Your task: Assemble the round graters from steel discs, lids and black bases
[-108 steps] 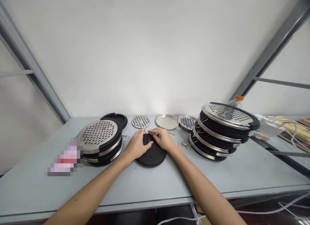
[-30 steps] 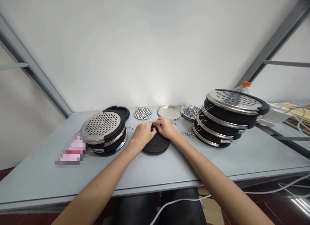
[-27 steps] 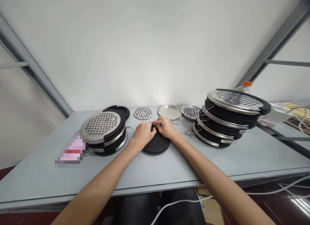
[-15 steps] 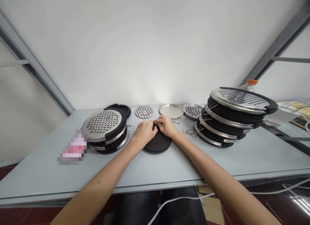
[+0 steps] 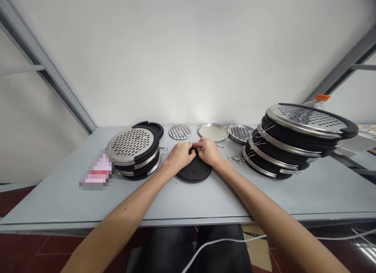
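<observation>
A black round plastic disc lies on the table in front of me, with small holes or marks on its face. My left hand is closed at its far edge, the thumb bent over the top. Beside it, my right hand pinches at the same edge, and the fingertips of both hands nearly meet. Any small part between the fingers is hidden. Just beyond my hands lie a grater disc with raised teeth and a plain round metal plate. A wire clip is near my right hand.
Stacked round graters with black rims stand at left and, taller and leaning, at right. Wire clips lie by the right stack. Another grater disc, a black ring and an orange-capped bottle sit farther back.
The view has turned slightly left, so the table's things appear farther right. Both hands stay at the far edge of the black disc, with little finger movement.
</observation>
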### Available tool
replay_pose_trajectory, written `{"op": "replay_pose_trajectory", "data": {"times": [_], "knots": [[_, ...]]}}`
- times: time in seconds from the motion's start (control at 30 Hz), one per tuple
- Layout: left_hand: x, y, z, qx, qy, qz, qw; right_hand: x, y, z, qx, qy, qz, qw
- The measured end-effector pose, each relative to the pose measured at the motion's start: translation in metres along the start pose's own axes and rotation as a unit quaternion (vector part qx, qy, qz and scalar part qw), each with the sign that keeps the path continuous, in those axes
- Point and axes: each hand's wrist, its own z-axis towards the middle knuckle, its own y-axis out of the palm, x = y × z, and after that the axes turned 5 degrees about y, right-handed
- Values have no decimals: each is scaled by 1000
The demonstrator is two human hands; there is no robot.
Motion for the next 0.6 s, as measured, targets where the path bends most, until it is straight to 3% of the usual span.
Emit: {"op": "replay_pose_trajectory", "data": {"times": [0.23, 0.6], "knots": [[-2, 2, -2, 30, 27, -33, 999, 4, -1, -3, 22, 42, 69, 997], [-7, 1, 0, 40, 47, -67, 996, 13, -16, 2, -35, 37, 97, 994]]}}
